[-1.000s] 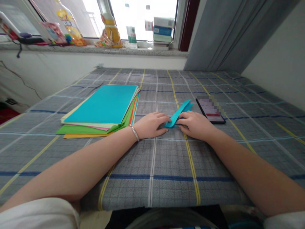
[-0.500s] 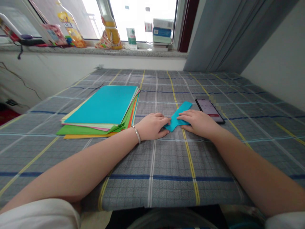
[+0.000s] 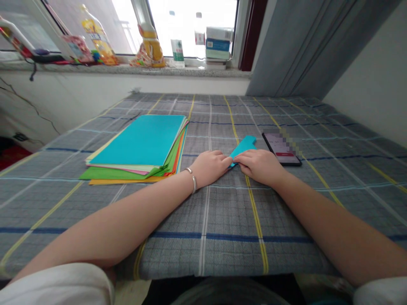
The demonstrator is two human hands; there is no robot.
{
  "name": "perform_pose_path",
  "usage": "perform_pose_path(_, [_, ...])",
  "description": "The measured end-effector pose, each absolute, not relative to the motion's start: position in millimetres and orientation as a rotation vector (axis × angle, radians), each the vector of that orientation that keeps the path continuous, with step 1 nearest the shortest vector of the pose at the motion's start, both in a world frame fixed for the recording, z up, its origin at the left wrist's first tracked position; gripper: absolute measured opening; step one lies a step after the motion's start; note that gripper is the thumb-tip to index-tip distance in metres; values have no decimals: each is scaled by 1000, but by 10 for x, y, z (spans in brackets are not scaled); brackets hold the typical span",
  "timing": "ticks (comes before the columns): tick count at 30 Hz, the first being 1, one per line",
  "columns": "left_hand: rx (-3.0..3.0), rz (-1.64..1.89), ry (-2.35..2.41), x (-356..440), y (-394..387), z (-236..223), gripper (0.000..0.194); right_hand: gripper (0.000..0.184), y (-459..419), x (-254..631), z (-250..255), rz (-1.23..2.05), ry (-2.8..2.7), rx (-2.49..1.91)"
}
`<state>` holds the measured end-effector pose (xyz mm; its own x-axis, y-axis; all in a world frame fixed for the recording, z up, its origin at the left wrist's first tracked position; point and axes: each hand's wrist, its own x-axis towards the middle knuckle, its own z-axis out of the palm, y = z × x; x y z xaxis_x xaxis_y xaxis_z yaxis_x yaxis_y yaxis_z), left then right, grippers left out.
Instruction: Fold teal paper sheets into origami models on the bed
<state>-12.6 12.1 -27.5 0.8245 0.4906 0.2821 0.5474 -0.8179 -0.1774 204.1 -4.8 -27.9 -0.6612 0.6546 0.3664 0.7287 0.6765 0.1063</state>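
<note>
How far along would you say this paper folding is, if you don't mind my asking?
Already done: the turquoise paper is folded into a narrow strip. In hand: the left hand and the right hand press on its near end, their fingertips meeting over it. Left: the stack of coloured paper sheets lies flat beside the left hand, apparently unfolded.

Folded turquoise paper (image 3: 244, 145) lying flat on a grey checked bedcover (image 3: 219, 216)

A narrow, doubled strip, its blunt free end angling far and right; its near end is mostly hidden beneath the left hand (image 3: 210, 168) and right hand (image 3: 260, 166), pressed together over it.
</note>
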Motion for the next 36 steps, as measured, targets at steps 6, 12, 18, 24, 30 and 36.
perform_pose_path(6, [-2748, -635, -1144, -156, 146, -319, 22, 37, -71, 2056, -224, -484, -2354, -1039])
perform_pose_path(12, [-2724, -750, -1361, -195, 172, -334, 44, 37, -68, 2091, -256, -456, -2249, -1167])
perform_pose_path(18, [-2790, -825, -1649, -207, 233, -336, 28, 44, 10, 2102, -390, -164, -2385, -1349])
perform_pose_path(24, [-2914, -1136, -1902, -193, 289, -370, 19, 46, 66, 2080, -410, 108, -2383, -1410])
perform_pose_path(30, [-3096, -1499, -1950, -105, 216, -349, 14, 36, 114, 2054, -494, 625, -2021, -1304])
perform_pose_path(36, [-3273, -1312, -1686, -66, 140, -362, 11, 22, 192, 1993, -592, 955, -1655, -1258])
